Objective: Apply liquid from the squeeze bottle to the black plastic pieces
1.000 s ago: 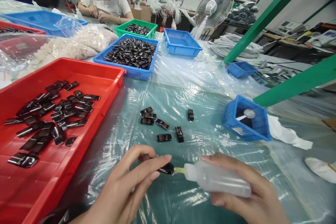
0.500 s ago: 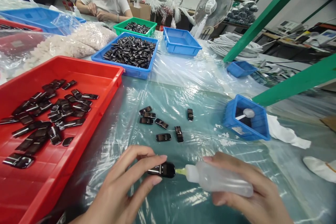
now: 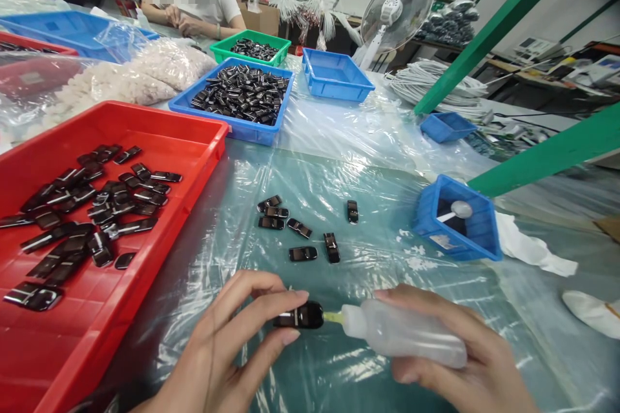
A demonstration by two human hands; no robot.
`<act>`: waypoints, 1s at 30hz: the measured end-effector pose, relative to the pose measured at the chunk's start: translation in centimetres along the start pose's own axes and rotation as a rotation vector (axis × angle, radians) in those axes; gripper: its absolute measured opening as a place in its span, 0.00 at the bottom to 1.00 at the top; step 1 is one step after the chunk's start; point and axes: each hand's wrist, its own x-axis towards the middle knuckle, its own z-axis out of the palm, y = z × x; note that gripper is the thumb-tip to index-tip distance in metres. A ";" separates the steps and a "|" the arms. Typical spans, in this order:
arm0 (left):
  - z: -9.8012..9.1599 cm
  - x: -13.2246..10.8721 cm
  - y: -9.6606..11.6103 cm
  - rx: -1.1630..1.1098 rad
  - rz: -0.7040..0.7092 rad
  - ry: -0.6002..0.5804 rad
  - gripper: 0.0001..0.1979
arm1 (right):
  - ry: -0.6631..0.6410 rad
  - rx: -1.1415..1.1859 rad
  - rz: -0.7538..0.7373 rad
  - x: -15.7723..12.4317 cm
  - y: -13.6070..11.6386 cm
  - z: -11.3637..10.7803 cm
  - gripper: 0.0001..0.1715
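Note:
Between the thumb and fingers of my left hand (image 3: 242, 329) is a glossy black plastic piece (image 3: 310, 315), oblong with a rounded end facing right. My right hand (image 3: 450, 335) is wrapped round a translucent squeeze bottle (image 3: 411, 332), tipped on its side with its white cap to the left. The bottle's thin yellowish nozzle (image 3: 333, 317) meets the rounded end of the piece; whether it enters is too small to tell. Beyond my hands, several similar black pieces (image 3: 303, 253) lie scattered on the plastic-covered table (image 3: 368, 161).
A red tray (image 3: 194, 203) with loose black pieces stands at left. Behind it are a blue tray (image 3: 274, 135) and a green tray (image 3: 216, 51), both filled with black pieces. A small blue bin (image 3: 458, 239) holding a spoon stands right, near green posts (image 3: 547, 145). A person (image 3: 194, 13) sits opposite.
Both hands keep their hold, with the nozzle at the piece's end as before. The black piece looks very slightly turned; the whole view has shifted a little.

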 end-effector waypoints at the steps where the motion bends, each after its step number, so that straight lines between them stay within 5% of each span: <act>1: -0.1 0.1 -0.1 0.009 -0.005 0.000 0.13 | 0.032 -0.011 0.023 -0.1 0.1 0.0 0.19; 6: -0.6 0.5 -0.8 0.082 -0.164 0.102 0.13 | 0.060 -0.120 0.185 0.4 1.2 -0.4 0.20; 13: -0.4 0.8 -0.3 -0.051 -0.354 0.208 0.09 | 0.144 -0.086 0.179 1.6 3.7 1.6 0.13; 16: -0.4 0.7 0.0 -0.092 -0.379 0.221 0.09 | 0.206 -0.162 0.120 1.1 4.1 2.1 0.15; 20: -0.4 0.8 -0.5 -0.099 -0.288 0.242 0.09 | 0.415 -0.283 -0.137 -0.5 3.0 2.8 0.17; 22: -0.3 0.8 -0.9 -0.105 -0.273 0.228 0.10 | 0.294 -0.316 -0.258 -1.0 2.1 3.9 0.13; 26: 0.0 0.7 -1.1 -0.157 -0.291 0.171 0.10 | -0.131 -0.490 -0.405 -0.5 0.7 6.5 0.23; 30: -0.1 0.6 -0.7 -0.194 -0.275 0.117 0.10 | -0.232 -0.517 -0.412 1.4 1.0 7.5 0.22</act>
